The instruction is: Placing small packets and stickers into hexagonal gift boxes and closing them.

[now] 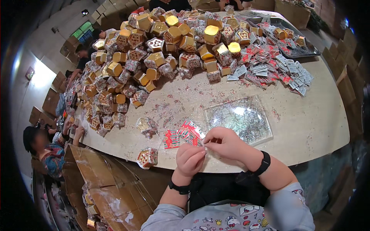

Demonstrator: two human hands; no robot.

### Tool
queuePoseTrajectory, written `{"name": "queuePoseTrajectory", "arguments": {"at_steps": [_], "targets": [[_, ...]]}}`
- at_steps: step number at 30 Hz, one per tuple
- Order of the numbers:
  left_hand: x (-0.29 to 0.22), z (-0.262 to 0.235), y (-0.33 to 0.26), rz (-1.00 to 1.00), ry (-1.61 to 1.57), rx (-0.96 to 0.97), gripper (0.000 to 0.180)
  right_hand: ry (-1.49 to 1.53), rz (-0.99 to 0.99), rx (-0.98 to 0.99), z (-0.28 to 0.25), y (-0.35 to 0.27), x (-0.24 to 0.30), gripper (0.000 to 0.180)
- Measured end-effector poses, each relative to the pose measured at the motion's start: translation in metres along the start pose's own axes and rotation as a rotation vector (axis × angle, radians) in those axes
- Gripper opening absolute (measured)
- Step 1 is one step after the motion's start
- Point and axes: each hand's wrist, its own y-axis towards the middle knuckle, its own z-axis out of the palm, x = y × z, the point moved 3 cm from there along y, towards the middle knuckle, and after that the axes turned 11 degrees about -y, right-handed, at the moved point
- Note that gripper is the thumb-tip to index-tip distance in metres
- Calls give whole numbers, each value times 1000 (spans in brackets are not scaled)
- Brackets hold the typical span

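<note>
My left hand [190,159] and my right hand [225,143] meet at the table's near edge, fingertips pinched together. A tiny pale thing shows between them, too small to name. Just beyond my left hand lie red, white and green striped cards [172,139], some fanned out toward my right fingers. Past my right hand sits a clear shallow tray [266,135] with many thin wire-like pieces in it. To the left of the cards are two small house-shaped ornaments, one with a gold face [145,126] and one with a brown-and-white front [146,158].
A big heap of gold-and-speckled house ornaments [154,59] covers the table's far left and middle. Piled tags [269,69] lie far right beside a dark metal tray [310,52]. A cardboard box [108,181] stands below left. Another person [50,154] works at the left.
</note>
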Motion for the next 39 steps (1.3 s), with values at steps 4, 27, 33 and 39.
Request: {"name": "queuePoseTrajectory", "arguments": {"at_steps": [4,27,33,39], "targets": [[5,-1,0,-101,-92,21,22,278,101,40,7,1,-13,12],[17,-6,-12,-314,-298,-160,18,-22,-138,112,9,-3,-1,18],[15,-10,-11,-249,-235,-67,16,370,287,314,10,-1,-13,18],[15,-15,14,-138,-209,88,17,308,128,328,7,2,-13,17]]}}
